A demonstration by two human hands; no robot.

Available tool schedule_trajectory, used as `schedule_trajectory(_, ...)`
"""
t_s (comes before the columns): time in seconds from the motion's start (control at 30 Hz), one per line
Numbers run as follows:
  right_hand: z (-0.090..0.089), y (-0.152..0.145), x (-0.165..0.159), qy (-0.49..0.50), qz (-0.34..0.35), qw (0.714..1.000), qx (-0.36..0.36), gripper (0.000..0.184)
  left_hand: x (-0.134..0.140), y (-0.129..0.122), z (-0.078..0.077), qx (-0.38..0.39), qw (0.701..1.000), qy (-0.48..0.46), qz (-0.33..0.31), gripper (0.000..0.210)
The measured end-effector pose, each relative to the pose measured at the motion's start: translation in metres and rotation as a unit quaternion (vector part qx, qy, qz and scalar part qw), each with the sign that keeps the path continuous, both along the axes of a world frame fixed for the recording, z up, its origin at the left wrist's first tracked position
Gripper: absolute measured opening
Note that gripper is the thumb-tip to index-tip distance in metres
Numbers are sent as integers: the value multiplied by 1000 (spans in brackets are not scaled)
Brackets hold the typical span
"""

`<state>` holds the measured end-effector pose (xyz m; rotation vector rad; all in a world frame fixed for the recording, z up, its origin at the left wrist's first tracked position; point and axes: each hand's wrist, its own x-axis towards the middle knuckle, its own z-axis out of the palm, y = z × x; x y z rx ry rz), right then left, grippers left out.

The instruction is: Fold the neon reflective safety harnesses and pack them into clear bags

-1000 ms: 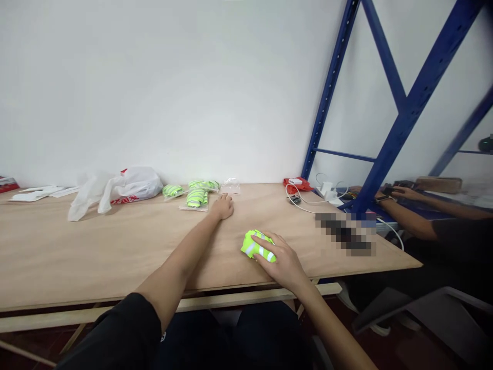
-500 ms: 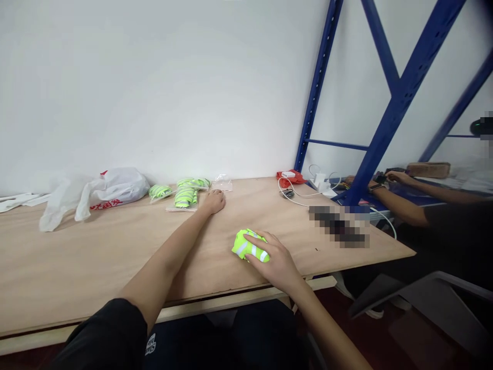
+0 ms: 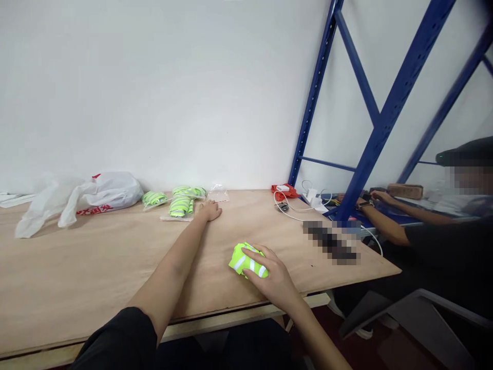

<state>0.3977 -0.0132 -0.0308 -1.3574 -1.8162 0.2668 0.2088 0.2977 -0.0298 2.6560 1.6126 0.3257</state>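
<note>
My right hand is wrapped round a rolled fluorescent yellow-green bundle with silvery reflective stripes, apparently a reflective vest, resting on the wooden table near its front edge. Stretched far across the table, my left hand lies palm down, its fingers on the surface and apart. Just beyond its fingertips is a clear plastic bag. Left of that hand, several similar striped bundles sit in clear packaging, with another packed bundle beside them.
A white plastic carrier bag with red print lies at the back left of the table. At right are a red cloth, white cables and a blurred-out dark item. A blue rack post rises there; a co-worker sits beyond.
The view has tilted and shifted slightly, so everything sits a little lower and further left. My left hand is slightly closer to the clear bag; my right hand keeps hold of the vest.
</note>
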Motion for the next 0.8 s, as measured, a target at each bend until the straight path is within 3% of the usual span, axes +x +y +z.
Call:
schedule_trajectory(0.13,2,0,-1,12,9,1000,-3,46,5,-27,1,20,998,-15,-54,41)
schedule_trajectory(0.3,2,2,1,28,11,999,-19,48,14,-85,-1,57,983,-32,-169,47)
schedule_trajectory(0.4,2,3,10,37,7,999,-32,48,13,-105,0,104,967,-98,-213,50)
schedule_trajectory(0.5,5,2,23,46,-10,998,-38,47,5,-97,3,146,949,-227,-162,49)
schedule_trajectory(0.6,8,-1,32,61,-19,997,-35,45,-6,-74,2,102,933,-338,-63,55)
schedule_trajectory(0.7,9,-2,35,72,-18,997,-30,44,-13,-56,-5,47,926,-375,-19,55)
schedule_trajectory(0.8,7,1,36,79,-17,996,-27,45,-14,-53,-14,17,925,-378,-25,45)
